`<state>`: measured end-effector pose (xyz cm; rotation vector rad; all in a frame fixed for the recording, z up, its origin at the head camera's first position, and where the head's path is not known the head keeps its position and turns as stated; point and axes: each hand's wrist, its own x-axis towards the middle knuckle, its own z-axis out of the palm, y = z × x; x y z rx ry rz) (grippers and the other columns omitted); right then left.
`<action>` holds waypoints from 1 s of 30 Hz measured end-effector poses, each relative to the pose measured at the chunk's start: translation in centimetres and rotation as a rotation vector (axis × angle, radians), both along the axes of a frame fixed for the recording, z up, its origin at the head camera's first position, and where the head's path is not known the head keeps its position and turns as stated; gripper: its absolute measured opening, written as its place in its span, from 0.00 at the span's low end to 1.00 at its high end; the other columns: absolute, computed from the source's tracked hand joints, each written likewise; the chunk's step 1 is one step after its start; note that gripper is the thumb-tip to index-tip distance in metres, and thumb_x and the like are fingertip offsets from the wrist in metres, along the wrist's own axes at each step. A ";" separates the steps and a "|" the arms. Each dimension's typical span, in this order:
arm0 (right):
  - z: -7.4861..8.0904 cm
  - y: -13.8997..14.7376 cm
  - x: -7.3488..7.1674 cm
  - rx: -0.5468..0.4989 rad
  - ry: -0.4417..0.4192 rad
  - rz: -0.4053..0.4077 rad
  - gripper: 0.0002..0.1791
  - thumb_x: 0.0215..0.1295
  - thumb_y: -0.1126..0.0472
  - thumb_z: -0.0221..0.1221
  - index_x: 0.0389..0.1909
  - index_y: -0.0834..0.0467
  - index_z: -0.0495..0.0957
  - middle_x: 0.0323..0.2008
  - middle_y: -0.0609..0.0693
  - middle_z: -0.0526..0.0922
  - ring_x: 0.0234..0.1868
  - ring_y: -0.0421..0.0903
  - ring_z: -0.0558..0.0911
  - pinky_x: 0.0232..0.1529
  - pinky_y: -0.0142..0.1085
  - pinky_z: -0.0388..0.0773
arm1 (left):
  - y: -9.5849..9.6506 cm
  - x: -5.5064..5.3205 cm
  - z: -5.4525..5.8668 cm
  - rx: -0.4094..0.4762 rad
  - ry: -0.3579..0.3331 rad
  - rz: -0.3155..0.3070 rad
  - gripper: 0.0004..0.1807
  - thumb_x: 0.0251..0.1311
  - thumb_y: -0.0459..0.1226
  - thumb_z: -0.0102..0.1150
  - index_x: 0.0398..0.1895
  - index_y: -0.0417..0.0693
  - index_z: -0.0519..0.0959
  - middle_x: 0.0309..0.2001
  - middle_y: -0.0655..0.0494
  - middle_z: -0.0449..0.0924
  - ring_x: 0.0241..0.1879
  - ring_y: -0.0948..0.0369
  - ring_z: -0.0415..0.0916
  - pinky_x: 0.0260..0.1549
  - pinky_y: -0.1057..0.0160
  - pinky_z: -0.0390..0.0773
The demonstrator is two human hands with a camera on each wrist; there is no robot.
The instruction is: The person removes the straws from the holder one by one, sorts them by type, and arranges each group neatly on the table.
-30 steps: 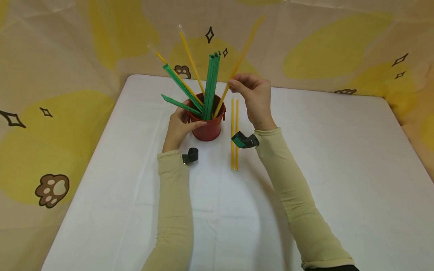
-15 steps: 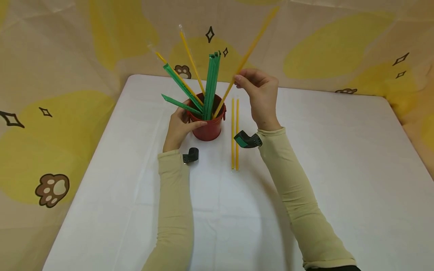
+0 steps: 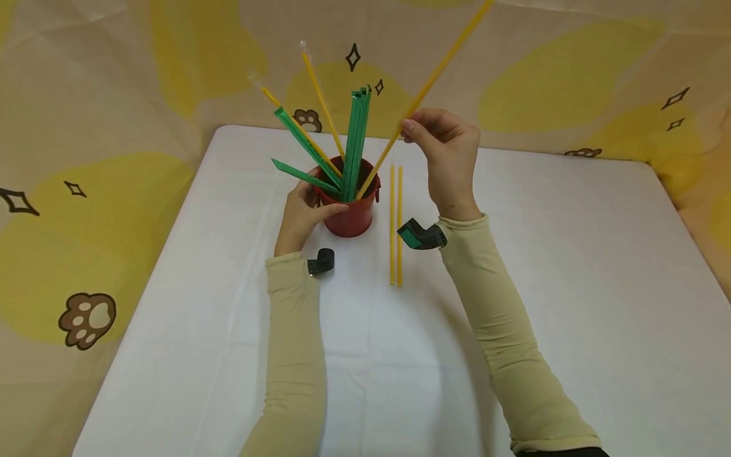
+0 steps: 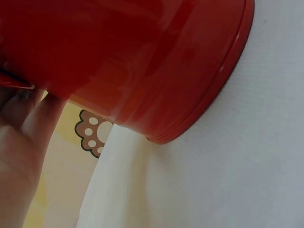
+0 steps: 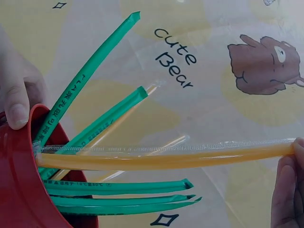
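The red bucket (image 3: 349, 222) stands upright on the white table, its wall filling much of the left wrist view. My left hand (image 3: 298, 216) grips its left side, thumb across the front near the rim. Between thumb and fingertips, my right hand (image 3: 448, 152) pinches a yellow straw (image 5: 166, 160) in a clear wrapper. This straw slants up to the right, its lower end at the bucket's mouth. Several green-wrapped straws (image 3: 355, 146) lean inside the bucket, along with two yellow straws (image 3: 321, 95). Their lower ends are hidden by the wall.
Two yellow wrapped straws (image 3: 396, 222) lie side by side on the white tabletop (image 3: 571, 285), just right of the bucket. Behind the table hangs a beige and yellow patterned cloth (image 3: 525, 82). Small black wrist cameras (image 3: 422, 235) sit at both cuffs.
My right hand has moved right and slightly up, drawing the pinched yellow straw the same way and tilting it further right. The left hand and bucket have stayed in place.
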<state>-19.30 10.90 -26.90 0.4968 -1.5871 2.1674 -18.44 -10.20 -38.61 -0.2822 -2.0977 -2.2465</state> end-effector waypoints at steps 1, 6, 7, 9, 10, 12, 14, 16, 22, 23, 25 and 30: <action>0.0 0.0 0.0 0.003 0.019 -0.004 0.10 0.54 0.78 0.61 0.23 0.61 0.83 0.23 0.51 0.82 0.25 0.48 0.78 0.34 0.35 0.79 | 0.0 0.0 0.0 0.007 -0.002 -0.002 0.41 0.45 0.28 0.72 0.66 0.42 0.67 0.61 0.48 0.71 0.60 0.58 0.67 0.61 0.62 0.66; 0.0 0.1 0.1 -0.010 0.052 -0.021 0.06 0.54 0.78 0.61 0.25 0.66 0.81 0.23 0.51 0.83 0.25 0.47 0.79 0.34 0.36 0.79 | -0.1 0.1 0.0 0.023 -0.014 0.000 0.41 0.44 0.27 0.72 0.66 0.43 0.67 0.61 0.49 0.71 0.61 0.58 0.67 0.61 0.62 0.65; 0.1 0.1 0.1 -0.017 0.051 -0.023 0.05 0.54 0.78 0.61 0.25 0.67 0.81 0.23 0.51 0.83 0.25 0.47 0.79 0.34 0.36 0.79 | -0.1 0.1 0.0 0.021 -0.016 0.002 0.41 0.44 0.27 0.72 0.66 0.43 0.67 0.61 0.49 0.71 0.60 0.58 0.67 0.61 0.62 0.65; 0.2 0.2 0.1 -0.033 0.050 -0.027 0.06 0.54 0.79 0.61 0.24 0.66 0.81 0.23 0.52 0.83 0.25 0.47 0.79 0.34 0.37 0.79 | -0.1 0.1 0.0 0.021 -0.020 0.004 0.41 0.44 0.27 0.72 0.66 0.43 0.67 0.61 0.49 0.71 0.60 0.59 0.67 0.61 0.62 0.65; 0.2 0.2 0.1 -0.044 0.048 -0.028 0.08 0.53 0.79 0.61 0.24 0.65 0.81 0.23 0.52 0.83 0.25 0.47 0.79 0.34 0.37 0.79 | -0.1 0.1 0.0 0.021 -0.019 0.005 0.41 0.44 0.27 0.72 0.66 0.43 0.67 0.61 0.49 0.71 0.61 0.59 0.67 0.61 0.63 0.64; 0.4 0.3 0.2 -0.053 0.055 -0.041 0.09 0.53 0.79 0.60 0.23 0.64 0.81 0.22 0.52 0.82 0.24 0.47 0.79 0.34 0.37 0.78 | -0.1 0.1 0.0 0.021 -0.017 0.004 0.41 0.44 0.27 0.72 0.66 0.43 0.67 0.61 0.49 0.70 0.61 0.59 0.66 0.62 0.63 0.64; 0.5 0.4 0.3 -0.065 0.060 -0.052 0.09 0.54 0.80 0.60 0.23 0.64 0.81 0.22 0.53 0.82 0.24 0.47 0.79 0.34 0.36 0.78 | -0.1 0.1 0.0 0.019 -0.016 0.005 0.41 0.44 0.27 0.72 0.66 0.43 0.67 0.61 0.49 0.70 0.61 0.59 0.66 0.62 0.63 0.64; 0.7 0.4 0.4 -0.073 0.067 -0.064 0.09 0.54 0.80 0.59 0.23 0.64 0.81 0.22 0.53 0.82 0.24 0.48 0.79 0.34 0.36 0.78 | -0.1 0.0 0.0 0.016 -0.011 0.005 0.41 0.44 0.27 0.72 0.66 0.43 0.67 0.61 0.49 0.71 0.60 0.59 0.67 0.61 0.62 0.64; 1.1 0.8 0.7 -0.105 0.074 -0.057 0.09 0.53 0.81 0.58 0.23 0.66 0.80 0.22 0.54 0.81 0.24 0.48 0.78 0.35 0.37 0.78 | -0.1 0.0 -0.1 0.013 -0.006 0.004 0.41 0.44 0.28 0.72 0.65 0.44 0.67 0.61 0.49 0.71 0.59 0.59 0.68 0.61 0.62 0.66; 1.1 0.8 0.7 -0.109 0.073 -0.052 0.09 0.53 0.81 0.58 0.23 0.66 0.80 0.23 0.54 0.81 0.24 0.48 0.78 0.35 0.37 0.78 | -0.1 0.0 -0.1 0.011 -0.007 0.005 0.41 0.44 0.28 0.72 0.65 0.43 0.67 0.61 0.50 0.71 0.59 0.59 0.68 0.60 0.62 0.66; 1.1 0.9 0.8 -0.117 0.071 -0.048 0.09 0.53 0.81 0.58 0.23 0.65 0.81 0.23 0.54 0.81 0.24 0.48 0.78 0.35 0.37 0.78 | -0.1 0.0 -0.1 0.005 -0.008 0.005 0.41 0.44 0.28 0.72 0.66 0.43 0.67 0.61 0.49 0.71 0.58 0.59 0.68 0.60 0.62 0.66; 1.1 1.2 1.0 -0.131 0.064 -0.047 0.09 0.54 0.81 0.58 0.23 0.66 0.80 0.23 0.55 0.81 0.25 0.49 0.78 0.36 0.38 0.79 | -0.1 0.0 -0.1 -0.008 -0.007 0.006 0.40 0.45 0.29 0.72 0.65 0.44 0.68 0.60 0.49 0.72 0.54 0.58 0.69 0.56 0.62 0.69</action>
